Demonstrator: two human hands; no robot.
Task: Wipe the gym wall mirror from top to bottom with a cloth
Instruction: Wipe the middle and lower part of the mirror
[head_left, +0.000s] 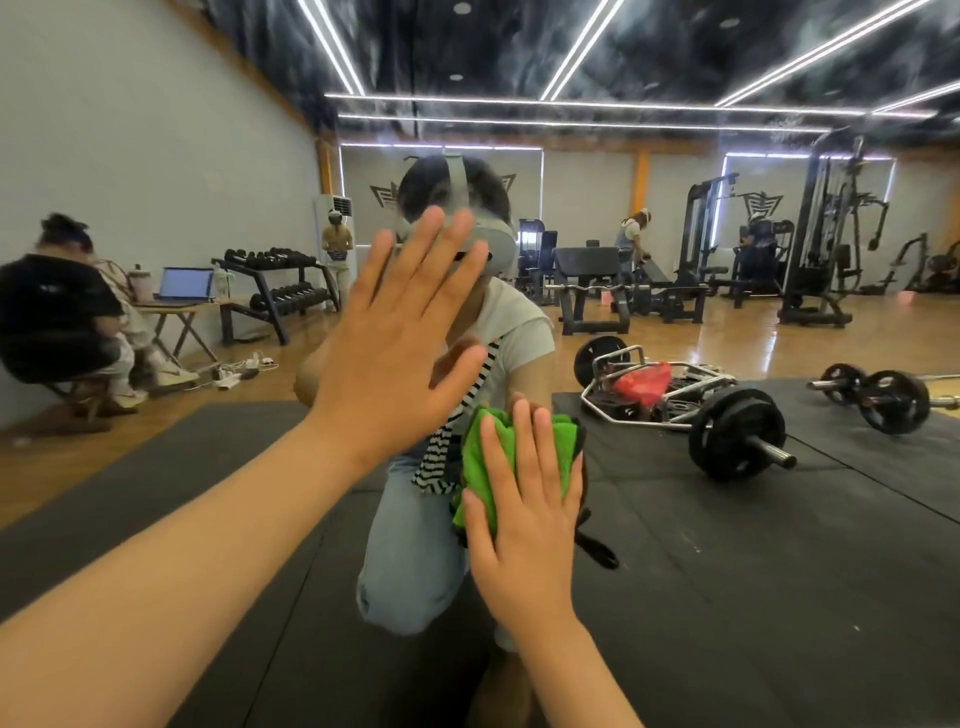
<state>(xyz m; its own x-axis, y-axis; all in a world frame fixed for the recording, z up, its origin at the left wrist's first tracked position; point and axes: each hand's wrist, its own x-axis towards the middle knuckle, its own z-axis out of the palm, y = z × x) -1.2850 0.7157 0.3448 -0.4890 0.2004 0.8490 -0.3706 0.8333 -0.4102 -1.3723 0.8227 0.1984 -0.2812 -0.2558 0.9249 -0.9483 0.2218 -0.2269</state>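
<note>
The wall mirror fills the whole view and reflects the gym and me kneeling. My left hand lies flat against the glass with straight, spread fingers, at the height of my reflected head. Lower and to the right, my right hand presses a folded green cloth against the mirror with straight fingers. The cloth's green edge shows above and left of the fingers; a darker fold hangs below right.
Everything else is reflection: black floor mats, a loaded barbell, a hex bar with a red bag, dumbbell racks, weight machines, a seated person at the left and other people farther back.
</note>
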